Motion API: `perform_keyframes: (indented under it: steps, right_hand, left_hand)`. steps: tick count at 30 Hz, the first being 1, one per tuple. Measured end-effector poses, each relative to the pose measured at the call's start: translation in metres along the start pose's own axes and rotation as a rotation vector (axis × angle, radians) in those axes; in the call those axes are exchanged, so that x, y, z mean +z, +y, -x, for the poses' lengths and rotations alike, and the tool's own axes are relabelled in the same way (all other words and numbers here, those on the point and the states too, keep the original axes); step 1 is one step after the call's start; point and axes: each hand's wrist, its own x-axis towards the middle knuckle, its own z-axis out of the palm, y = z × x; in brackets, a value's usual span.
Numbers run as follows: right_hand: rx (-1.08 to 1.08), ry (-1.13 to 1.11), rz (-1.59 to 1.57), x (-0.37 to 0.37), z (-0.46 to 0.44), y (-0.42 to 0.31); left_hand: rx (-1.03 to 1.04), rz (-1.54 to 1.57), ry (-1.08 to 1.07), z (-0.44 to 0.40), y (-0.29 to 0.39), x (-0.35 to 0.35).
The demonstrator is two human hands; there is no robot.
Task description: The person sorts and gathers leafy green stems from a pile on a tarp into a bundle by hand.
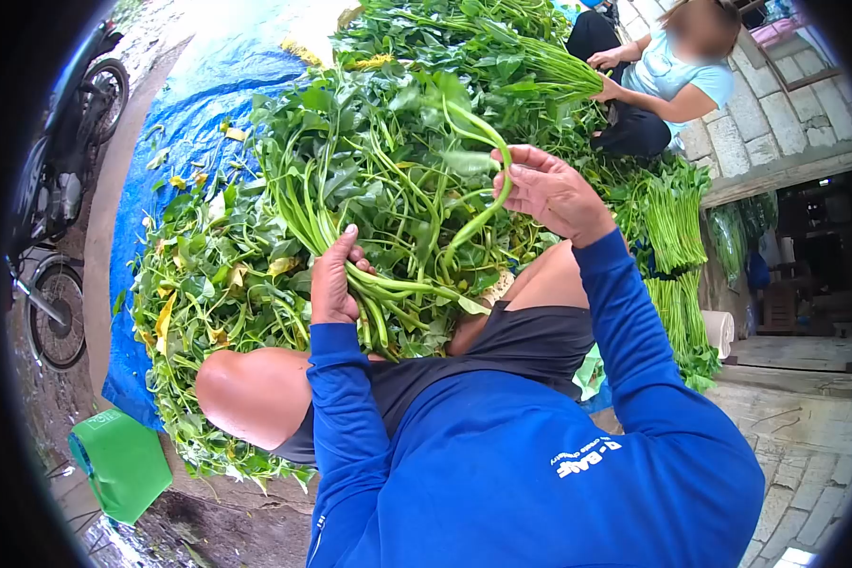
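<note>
My left hand (336, 276) is closed round a bunch of long green stems (298, 213), whose leafy tops spread up and to the left over the pile. The cut ends stick out below and to the right of the fist. My right hand (538, 185), raised to the right of it, pinches a single curved green stem (488, 213) between thumb and fingers. That stem arches up above the hand and bends down toward the bunch. A large heap of leafy greens (208, 275), with some yellow leaves, lies under and around both hands.
The heap rests on a blue tarp (128, 284). A co-worker (677, 80) at the upper right holds a stem bundle (563, 71). Stacked bundles (674, 222) lie at the right. A green container (123, 464) stands lower left, a motorcycle (62, 199) far left.
</note>
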Motion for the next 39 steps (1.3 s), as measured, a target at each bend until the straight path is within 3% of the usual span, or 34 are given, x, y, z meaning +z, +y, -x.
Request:
perform_keyframes:
  steps: [6,9,10,17,26,29,30,31,33,35,39]
  right_hand:
    - [-0.232,0.074,0.387,0.041,0.007,-0.035]
    - [-0.249,0.089,0.608,0.048,-0.01,-0.033]
    - [-0.275,0.062,0.475,0.041,-0.024,-0.022]
    - [-0.32,0.232,0.689,0.025,-0.04,0.007]
    - [-0.534,0.562,1.408,0.034,-0.055,0.003]
    - [-0.597,0.54,1.607,0.052,-0.055,0.026]
    - [-0.623,0.434,1.599,0.05,-0.058,0.046]
    - [-0.432,0.252,1.587,0.08,-0.048,0.045]
    - [-0.359,-0.038,1.295,0.081,-0.044,0.101]
    - [-0.057,-0.1,1.273,0.091,-0.036,0.131]
    - [-0.042,0.0,1.141,0.085,-0.031,0.17]
  left_hand:
    - [0.008,-0.039,-0.023,-0.004,-0.004,0.001]
    - [0.015,-0.037,-0.017,-0.005,-0.003,0.001]
    - [0.012,-0.038,-0.018,-0.005,-0.004,0.001]
    - [0.006,-0.031,-0.025,-0.001,0.001,0.001]
    - [0.018,-0.054,-0.028,-0.007,-0.005,0.001]
    - [0.024,-0.099,-0.075,-0.017,-0.015,-0.007]
    - [0.012,-0.083,-0.069,-0.022,-0.02,-0.009]
    - [-0.033,-0.059,-0.088,-0.027,-0.025,-0.013]
    - [-0.113,0.022,-0.127,-0.032,-0.037,-0.018]
    - [-0.212,0.093,-0.162,-0.062,-0.066,-0.044]
    - [-0.272,0.147,-0.17,-0.056,-0.079,-0.046]
